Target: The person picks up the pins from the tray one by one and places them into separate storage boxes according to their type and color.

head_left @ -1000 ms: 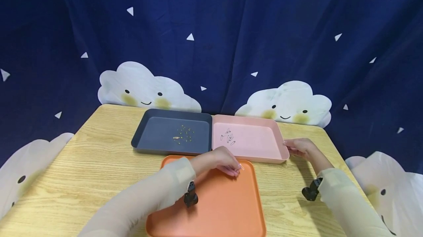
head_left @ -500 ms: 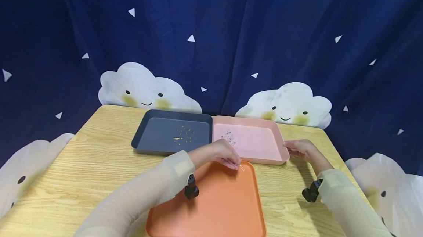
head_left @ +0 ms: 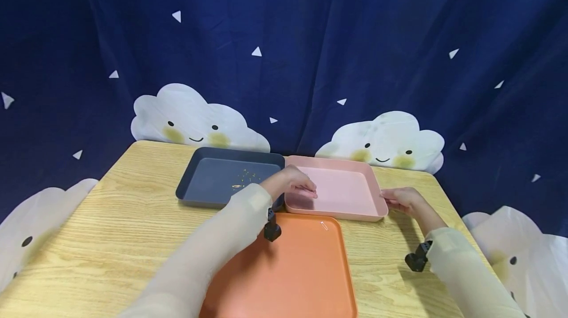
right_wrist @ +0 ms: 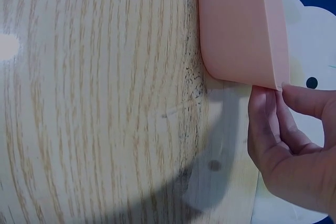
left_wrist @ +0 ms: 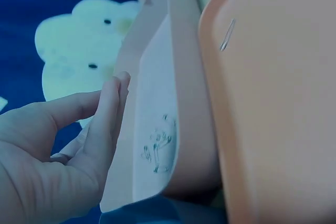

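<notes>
My left hand (head_left: 296, 182) is over the left side of the pink tray (head_left: 346, 185), hiding the silver safety pins there in the head view. In the left wrist view its fingers are fairly straight, with the fingertips close together and nothing seen between them. Several silver safety pins (left_wrist: 158, 142) lie inside that tray. A single silver safety pin (head_left: 324, 226) rests near the far edge of the orange tray (head_left: 288, 268). My right hand (head_left: 404, 197) pinches the pink tray's right wall between thumb and fingers, as the right wrist view shows.
A dark grey tray (head_left: 213, 180) adjoins the pink one on the left and holds several small gold pieces (head_left: 237, 186). All the trays stand on a wooden table (head_left: 111, 219). Behind it hangs a blue curtain (head_left: 284, 61) with cloud prints.
My left hand has let go of a safety pin on the orange tray and moved away from me, over the pink tray. My right hand has stayed at the pink tray's side.
</notes>
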